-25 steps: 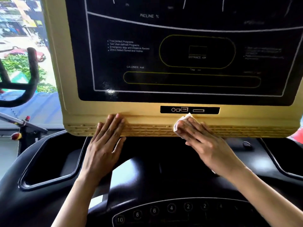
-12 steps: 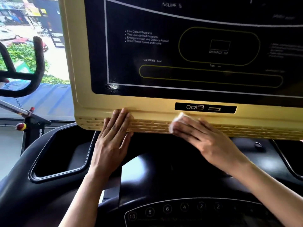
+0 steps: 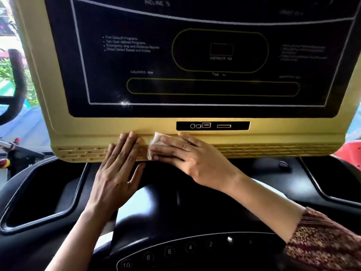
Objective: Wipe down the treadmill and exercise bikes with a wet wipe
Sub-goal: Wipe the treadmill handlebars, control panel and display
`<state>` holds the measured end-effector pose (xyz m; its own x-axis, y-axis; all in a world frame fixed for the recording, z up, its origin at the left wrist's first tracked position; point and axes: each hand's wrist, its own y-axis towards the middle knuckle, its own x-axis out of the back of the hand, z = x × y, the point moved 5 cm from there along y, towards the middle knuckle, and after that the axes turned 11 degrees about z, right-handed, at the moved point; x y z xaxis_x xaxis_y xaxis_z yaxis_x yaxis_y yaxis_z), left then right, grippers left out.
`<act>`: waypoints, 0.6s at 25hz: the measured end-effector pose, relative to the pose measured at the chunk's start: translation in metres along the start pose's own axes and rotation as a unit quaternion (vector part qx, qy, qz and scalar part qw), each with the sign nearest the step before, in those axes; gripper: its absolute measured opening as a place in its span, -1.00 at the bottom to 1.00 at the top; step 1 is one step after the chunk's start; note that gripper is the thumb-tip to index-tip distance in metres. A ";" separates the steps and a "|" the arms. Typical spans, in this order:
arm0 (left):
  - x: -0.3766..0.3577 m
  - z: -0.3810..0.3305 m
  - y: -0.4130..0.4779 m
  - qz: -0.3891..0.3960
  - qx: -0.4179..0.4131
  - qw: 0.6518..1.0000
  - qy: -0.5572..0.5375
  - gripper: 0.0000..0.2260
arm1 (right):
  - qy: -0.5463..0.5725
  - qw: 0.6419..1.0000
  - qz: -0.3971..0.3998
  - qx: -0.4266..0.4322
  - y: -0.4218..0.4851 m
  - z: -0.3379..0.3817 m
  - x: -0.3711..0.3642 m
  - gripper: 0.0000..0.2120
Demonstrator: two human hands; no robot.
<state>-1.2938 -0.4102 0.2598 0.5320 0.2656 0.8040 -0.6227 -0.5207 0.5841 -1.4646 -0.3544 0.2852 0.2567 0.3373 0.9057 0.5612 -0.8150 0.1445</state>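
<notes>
— Treadmill console [image 3: 195, 55] ahead, close. Wiping where?
— Along gold lower trim [image 3: 283, 136], at vent slots [image 3: 273, 150]. Left hand [image 3: 117, 173] flat, empty, bracing just beside. Right hand [image 3: 197, 161] flat too, fingers straight, pressing wet wipe [image 3: 156, 140] against trim. Press evenly; work into slots.

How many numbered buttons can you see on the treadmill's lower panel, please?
5, in an arc along the bottom edge, left to right: button 10, button 8, button 6, button 4, button 2. More may lie further right, lost in glare and blur.
</notes>
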 end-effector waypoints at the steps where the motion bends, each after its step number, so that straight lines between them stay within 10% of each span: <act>1: -0.001 -0.005 0.004 0.003 -0.011 1.000 0.002 -0.55 | -0.001 1.000 0.001 -0.006 -0.015 -0.008 -0.002 -0.56; 15: -0.048 -0.149 0.105 0.056 -0.188 0.979 0.045 -0.54 | -0.035 0.964 -0.070 -0.253 -0.228 -0.104 -0.030 -0.44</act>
<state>-1.4702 -0.3561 0.2990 0.4058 0.3022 0.8626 -0.8511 -0.2190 0.4771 -1.6819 -0.2276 0.2661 0.2693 0.4771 0.8366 0.1438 -0.8789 0.4549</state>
